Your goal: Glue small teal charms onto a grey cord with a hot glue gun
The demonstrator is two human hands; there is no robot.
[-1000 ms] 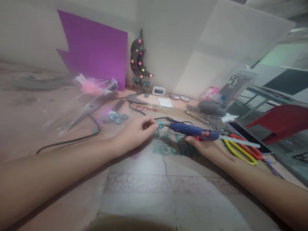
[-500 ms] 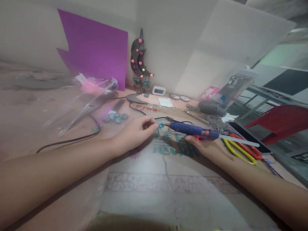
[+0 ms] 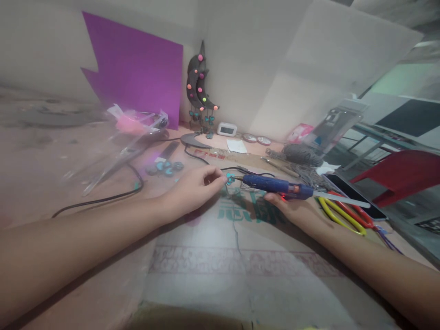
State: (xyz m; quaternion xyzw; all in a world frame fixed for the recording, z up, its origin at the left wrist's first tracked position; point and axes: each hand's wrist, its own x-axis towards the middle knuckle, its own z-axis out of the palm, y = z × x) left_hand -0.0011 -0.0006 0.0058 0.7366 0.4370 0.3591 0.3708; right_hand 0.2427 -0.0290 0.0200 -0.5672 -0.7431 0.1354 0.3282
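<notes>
My left hand [image 3: 192, 190] pinches a small teal butterfly-shaped piece [image 3: 229, 178] between thumb and fingertips, low over the cardboard sheet [image 3: 237, 238]. My right hand [image 3: 292, 208] grips a blue glue gun [image 3: 275, 185] from below, held level. Its nozzle points left and touches the teal piece. A white glue stick [image 3: 340, 199] sticks out of the gun's back end to the right.
A black cable [image 3: 103, 198] runs left across the table. Several teal pieces [image 3: 165, 167] lie behind my left hand. Yellow and red scissors [image 3: 347, 215], a phone [image 3: 354, 195], grey yarn [image 3: 302, 153], a purple sheet [image 3: 137, 73] and a dark moon ornament [image 3: 199, 87] stand around.
</notes>
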